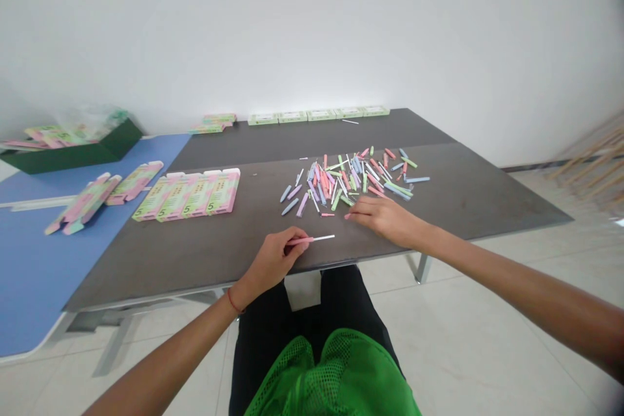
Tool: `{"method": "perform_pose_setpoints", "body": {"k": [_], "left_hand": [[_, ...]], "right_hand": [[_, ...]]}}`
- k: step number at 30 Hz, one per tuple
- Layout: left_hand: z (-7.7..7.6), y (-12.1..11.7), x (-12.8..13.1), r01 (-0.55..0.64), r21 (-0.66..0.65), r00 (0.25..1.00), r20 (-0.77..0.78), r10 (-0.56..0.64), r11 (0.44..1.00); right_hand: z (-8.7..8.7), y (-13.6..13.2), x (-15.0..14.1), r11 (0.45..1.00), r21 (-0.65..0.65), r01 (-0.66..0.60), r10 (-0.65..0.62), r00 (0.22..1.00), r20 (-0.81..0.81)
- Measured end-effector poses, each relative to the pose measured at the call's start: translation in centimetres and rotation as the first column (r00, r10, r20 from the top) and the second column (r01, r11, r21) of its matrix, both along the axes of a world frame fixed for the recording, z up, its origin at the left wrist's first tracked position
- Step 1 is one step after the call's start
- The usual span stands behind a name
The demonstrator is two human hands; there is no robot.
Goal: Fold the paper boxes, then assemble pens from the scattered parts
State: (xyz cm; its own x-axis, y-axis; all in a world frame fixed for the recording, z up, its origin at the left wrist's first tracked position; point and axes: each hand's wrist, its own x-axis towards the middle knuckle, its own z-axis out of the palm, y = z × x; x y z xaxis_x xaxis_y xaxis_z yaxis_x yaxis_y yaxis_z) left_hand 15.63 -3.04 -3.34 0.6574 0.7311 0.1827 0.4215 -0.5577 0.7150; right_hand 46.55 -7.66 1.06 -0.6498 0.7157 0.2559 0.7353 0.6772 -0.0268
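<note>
Boxes [223, 193] apparently read "5".

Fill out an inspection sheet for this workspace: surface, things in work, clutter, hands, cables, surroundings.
Surface: dark tabletop, adjoining a blue surface.
Things in work: pink stick with white end; loose pile of pastel pieces.
Clutter: cartons in front and back rows; loose white stick; more cartons beside the green bin.
Hands: left grips the pink stick; right at the pile's near edge, grip unclear.
Cables: nothing seen.
Surroundings: pale wall, tiled floor.
</note>
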Motion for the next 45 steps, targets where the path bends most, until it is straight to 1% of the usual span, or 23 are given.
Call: {"method": "perform_pose_setpoints", "body": {"k": [2,3,5,7,8,9,11,12,13,14,15,17,19,21,24,27,29,31,34,38,41,42,45], "left_hand": [[0.0,0.0,0.0,0.003,-0.008,1.000,0.001,-0.003,1.000],[0.0,0.0,0.0,0.001,-0.010,1.000,0.005,-0.001,1.000],[0.0,-0.1,0.0,-0.003,-0.012,1.000,0.016,0.003,1.000],[-0.1,-0.1,0.0,-0.007,-0.014,1.000,0.021,0.007,1.000],[-0.1,-0.1,0.0,-0.007,-0.017,1.000,0.022,0.008,1.000],[-0.2,0.0,0.0,-0.007,-0.020,1.000,0.021,0.007,1.000],[-0.2,0.0,0.0,-0.005,-0.021,1.000,0.018,0.005,1.000],[-0.2,0.0,0.0,-0.003,-0.019,1.000,0.018,0.004,1.000],[-0.3,0.1,0.0,-0.001,-0.015,1.000,0.017,0.001,1.000],[-0.3,0.1,-0.1,0.001,-0.009,1.000,0.015,-0.001,1.000],[-0.3,0.1,-0.1,0.003,-0.004,1.000,0.014,-0.003,1.000],[-0.3,0.0,-0.1,0.000,0.005,1.000,0.021,-0.001,1.000],[-0.4,-0.1,-0.1,-0.007,0.016,0.999,0.032,0.007,1.000],[-0.5,-0.2,0.0,-0.015,0.052,0.999,0.042,0.013,0.999],[-0.9,-0.2,0.1,-0.049,0.195,0.999,0.022,0.046,0.980],[-1.3,0.0,0.2,-0.093,0.346,0.993,-0.032,0.111,0.934],[-1.3,0.1,0.2,-0.091,0.399,0.989,-0.068,0.128,0.913],[-1.2,0.2,0.2,-0.072,0.417,0.988,-0.093,0.121,0.906],[-0.8,0.5,0.0,-0.028,0.371,0.990,-0.118,0.077,0.928],[0.1,0.8,-0.9,0.004,0.272,0.991,-0.127,0.031,0.962],[1.5,0.6,-2.6,-0.004,0.249,0.994,-0.108,0.032,0.968],[2.1,0.4,-3.3,-0.024,0.259,0.995,-0.092,0.049,0.966],[3.8,-0.8,-5.3,-0.152,0.336,0.987,-0.005,0.163,0.930]], "right_hand": [[0.4,0.2,-0.2,1.000,-0.012,0.003,-0.003,0.999,0.036],[0.6,0.4,-0.2,0.999,-0.027,0.021,-0.020,0.999,0.029],[0.9,0.5,-0.5,0.994,-0.067,0.086,-0.091,0.993,-0.069],[1.0,0.5,-0.6,0.972,-0.160,0.172,-0.208,0.947,-0.244],[1.0,0.5,-0.7,0.949,-0.249,0.195,-0.274,0.899,-0.341],[0.8,0.5,-0.8,0.914,-0.360,0.189,-0.342,0.836,-0.428],[0.2,0.3,-0.8,0.820,-0.562,0.109,-0.472,0.683,-0.558],[-0.1,0.3,-0.8,0.778,-0.626,0.055,-0.526,0.602,-0.600],[-0.3,0.2,-0.8,0.746,-0.666,0.005,-0.566,0.532,-0.630],[-0.5,0.1,-0.8,0.725,-0.688,-0.034,-0.593,0.478,-0.648],[-0.6,0.1,-0.8,0.711,-0.700,-0.062,-0.610,0.440,-0.659],[-0.6,0.0,-0.8,0.695,-0.711,-0.102,-0.629,0.393,-0.671],[-0.4,-0.1,-0.7,0.690,-0.713,-0.127,-0.634,0.370,-0.679],[-0.3,-0.1,-0.6,0.687,-0.714,-0.134,-0.638,0.360,-0.681],[-0.6,-0.3,0.0,0.690,-0.717,-0.099,-0.656,0.332,-0.677],[-1.4,-1.0,0.8,0.687,-0.726,-0.034,-0.696,0.256,-0.671],[-1.9,-1.7,1.4,0.668,-0.744,-0.006,-0.728,0.204,-0.655],[-2.4,-2.5,1.8,0.645,-0.764,0.002,-0.753,0.169,-0.636],[-2.8,-3.6,1.9,0.635,-0.772,-0.002,-0.760,0.176,-0.626],[-2.8,-4.6,1.7,0.652,-0.758,0.023,-0.747,0.189,-0.637],[-2.6,-5.4,1.7,0.649,-0.760,0.035,-0.752,0.182,-0.634],[-2.4,-5.8,1.7,0.643,-0.765,0.031,-0.757,0.177,-0.629],[-2.1,-7.3,1.4,0.618,-0.786,0.021,-0.779,0.157,-0.607]]}}
